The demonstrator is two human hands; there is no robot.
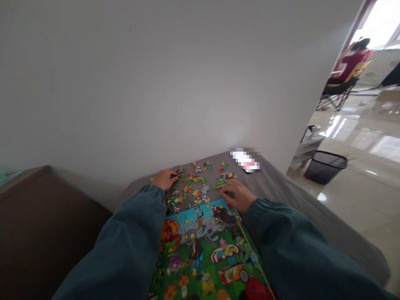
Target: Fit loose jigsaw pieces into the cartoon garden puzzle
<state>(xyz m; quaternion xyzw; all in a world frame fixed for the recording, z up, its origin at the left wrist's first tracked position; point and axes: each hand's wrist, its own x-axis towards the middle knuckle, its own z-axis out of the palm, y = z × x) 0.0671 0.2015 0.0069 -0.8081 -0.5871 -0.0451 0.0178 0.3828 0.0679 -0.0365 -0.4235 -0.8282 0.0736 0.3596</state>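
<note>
Loose jigsaw puzzle pieces (196, 180) in many colours lie scattered on a grey cloth-covered surface. At the left edge of these pieces is my left hand (164, 179), its fingers curled together with the tips among the pieces; what they hold is too small to make out. My right hand (238, 196) is by the right-hand cluster of pieces (225, 178), thumb and fingers pinched just above the board's far edge. Anything in that pinch is hidden. Between my forearms lies a jigsaw picture board (200, 254) with cartoon plants, zombies and a fence.
A phone-like object (245, 160), blurred out, lies at the back right on the grey cloth (281, 193). A white wall (187, 83) rises behind. Brown furniture (46, 225) stands at left. A black bin (325, 167) and a seated person (353, 62) are off to the right.
</note>
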